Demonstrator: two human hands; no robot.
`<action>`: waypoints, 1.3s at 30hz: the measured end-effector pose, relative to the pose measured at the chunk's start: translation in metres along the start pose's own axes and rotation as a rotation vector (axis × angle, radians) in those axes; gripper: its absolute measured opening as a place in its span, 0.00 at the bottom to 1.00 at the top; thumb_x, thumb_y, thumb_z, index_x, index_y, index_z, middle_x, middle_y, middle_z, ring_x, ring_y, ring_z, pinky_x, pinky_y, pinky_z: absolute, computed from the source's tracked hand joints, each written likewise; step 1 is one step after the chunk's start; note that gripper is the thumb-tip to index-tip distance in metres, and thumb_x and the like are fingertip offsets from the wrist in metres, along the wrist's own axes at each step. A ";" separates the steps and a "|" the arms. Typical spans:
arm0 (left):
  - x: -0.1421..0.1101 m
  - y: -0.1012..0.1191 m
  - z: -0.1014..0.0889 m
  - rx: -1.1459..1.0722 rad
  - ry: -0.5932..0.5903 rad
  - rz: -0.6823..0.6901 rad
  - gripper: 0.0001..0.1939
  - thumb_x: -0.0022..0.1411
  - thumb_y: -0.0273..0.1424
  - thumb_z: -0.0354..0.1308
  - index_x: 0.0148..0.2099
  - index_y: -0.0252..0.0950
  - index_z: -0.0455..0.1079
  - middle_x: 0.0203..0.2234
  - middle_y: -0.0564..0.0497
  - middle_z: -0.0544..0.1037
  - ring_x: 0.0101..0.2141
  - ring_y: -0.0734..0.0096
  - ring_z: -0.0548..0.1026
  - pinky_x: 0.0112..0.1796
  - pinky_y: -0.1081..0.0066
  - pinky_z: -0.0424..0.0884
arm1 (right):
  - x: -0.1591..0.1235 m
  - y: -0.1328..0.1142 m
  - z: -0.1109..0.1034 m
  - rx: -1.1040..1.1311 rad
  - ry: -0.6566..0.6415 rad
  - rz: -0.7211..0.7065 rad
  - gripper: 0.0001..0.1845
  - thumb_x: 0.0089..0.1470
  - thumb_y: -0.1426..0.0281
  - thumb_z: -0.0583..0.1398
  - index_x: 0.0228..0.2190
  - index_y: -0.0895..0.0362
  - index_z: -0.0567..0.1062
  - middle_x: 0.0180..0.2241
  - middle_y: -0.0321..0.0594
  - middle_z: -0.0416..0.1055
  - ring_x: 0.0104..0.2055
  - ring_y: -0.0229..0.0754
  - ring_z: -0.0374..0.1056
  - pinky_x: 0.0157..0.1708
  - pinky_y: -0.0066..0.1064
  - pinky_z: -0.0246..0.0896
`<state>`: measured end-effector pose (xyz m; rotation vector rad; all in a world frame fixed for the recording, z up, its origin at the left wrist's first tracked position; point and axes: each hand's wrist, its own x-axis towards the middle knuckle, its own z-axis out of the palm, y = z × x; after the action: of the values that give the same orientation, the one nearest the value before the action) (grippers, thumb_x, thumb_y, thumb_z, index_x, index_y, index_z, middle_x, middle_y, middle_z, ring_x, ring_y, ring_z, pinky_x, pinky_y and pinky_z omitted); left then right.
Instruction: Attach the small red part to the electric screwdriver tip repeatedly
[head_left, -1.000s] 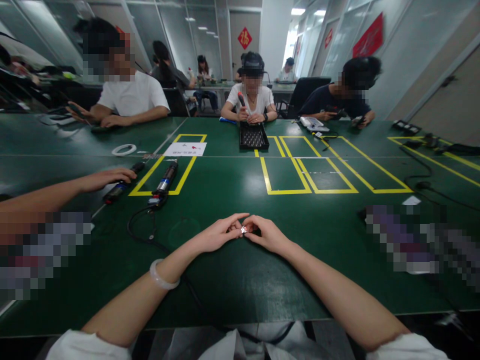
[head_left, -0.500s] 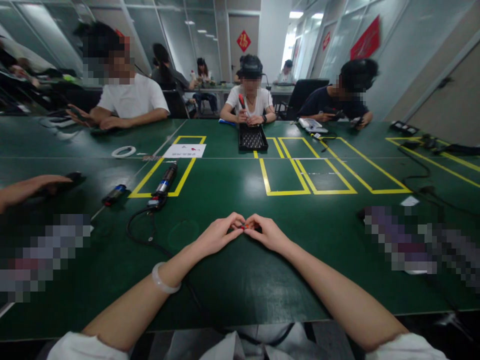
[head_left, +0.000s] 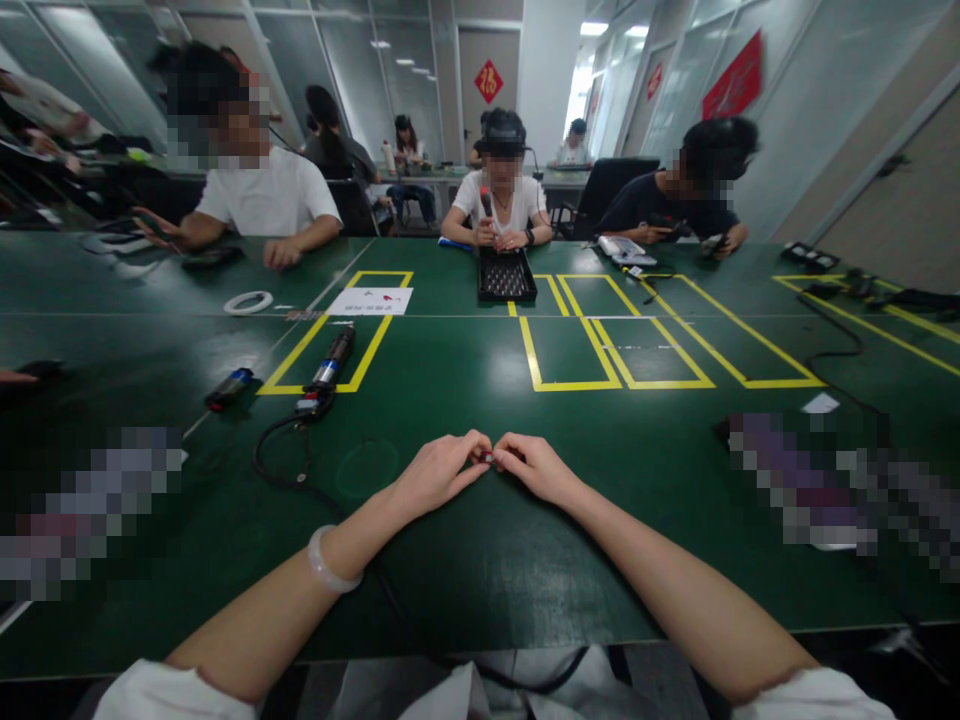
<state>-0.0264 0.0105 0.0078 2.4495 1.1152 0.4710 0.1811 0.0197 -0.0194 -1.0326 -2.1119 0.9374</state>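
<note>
Over the green table [head_left: 480, 560], my two hands meet fingertip to fingertip. Between them is a tiny red and whitish piece [head_left: 488, 457], too small to name. My left hand [head_left: 442, 472] pinches it between thumb and fingers. My right hand [head_left: 536, 468] is closed too, its thumb and fingertips pressed at the piece's right side; the fingers partly hide what they grip. A cylindrical electric screwdriver [head_left: 328, 367] with a black cable lies left of my hands. Beyond it to the left rests a screwdriver [head_left: 230, 388] with a blue and black handle.
Yellow tape outlines [head_left: 574, 386] mark the table. A printed sheet [head_left: 370, 301] and a white ring [head_left: 248, 302] lie at the back left. Across from me, a person [head_left: 499, 200] holds a red-and-black tool over a black tray [head_left: 507, 276]. Blurred-out objects lie at both sides.
My hands stay in place while the fingers shift slightly around the small piece. At the left edge, another person's hand has drawn back with a dark object. The white-shirted person at left has moved one hand.
</note>
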 end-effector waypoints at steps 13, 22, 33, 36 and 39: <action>0.001 -0.006 -0.005 0.014 0.017 -0.062 0.16 0.69 0.42 0.42 0.46 0.41 0.66 0.38 0.51 0.77 0.38 0.68 0.74 0.41 0.69 0.66 | -0.001 0.004 0.004 0.172 -0.014 -0.032 0.06 0.56 0.70 0.59 0.37 0.57 0.70 0.30 0.35 0.70 0.30 0.35 0.66 0.33 0.27 0.62; -0.014 -0.080 -0.061 0.416 0.399 -0.342 0.21 0.67 0.41 0.43 0.54 0.35 0.65 0.52 0.41 0.70 0.52 0.54 0.66 0.52 0.57 0.60 | -0.001 0.003 0.002 0.122 -0.004 -0.011 0.07 0.57 0.70 0.59 0.38 0.58 0.71 0.29 0.35 0.70 0.29 0.35 0.66 0.33 0.26 0.61; -0.072 -0.175 -0.099 0.499 0.299 -0.926 0.33 0.59 0.51 0.48 0.59 0.33 0.60 0.53 0.28 0.67 0.50 0.35 0.68 0.43 0.47 0.65 | -0.002 0.006 0.002 0.114 -0.015 -0.017 0.07 0.56 0.70 0.59 0.38 0.58 0.71 0.29 0.35 0.71 0.30 0.35 0.66 0.32 0.26 0.61; -0.073 -0.181 -0.099 0.486 0.292 -0.896 0.31 0.60 0.50 0.48 0.59 0.35 0.60 0.55 0.31 0.65 0.52 0.39 0.67 0.45 0.49 0.66 | -0.002 0.004 0.001 0.121 -0.016 -0.019 0.07 0.56 0.70 0.59 0.38 0.58 0.71 0.29 0.35 0.71 0.30 0.35 0.67 0.32 0.26 0.61; -0.074 -0.188 -0.102 0.483 0.256 -0.880 0.32 0.59 0.48 0.49 0.60 0.35 0.58 0.58 0.35 0.63 0.55 0.44 0.65 0.49 0.51 0.66 | -0.002 0.003 0.000 0.122 -0.016 -0.017 0.07 0.56 0.70 0.59 0.38 0.58 0.72 0.29 0.36 0.71 0.30 0.36 0.67 0.32 0.26 0.61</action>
<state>-0.2382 0.0886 -0.0069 1.9554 2.4577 0.2403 0.1832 0.0194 -0.0227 -0.9473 -2.0453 1.0559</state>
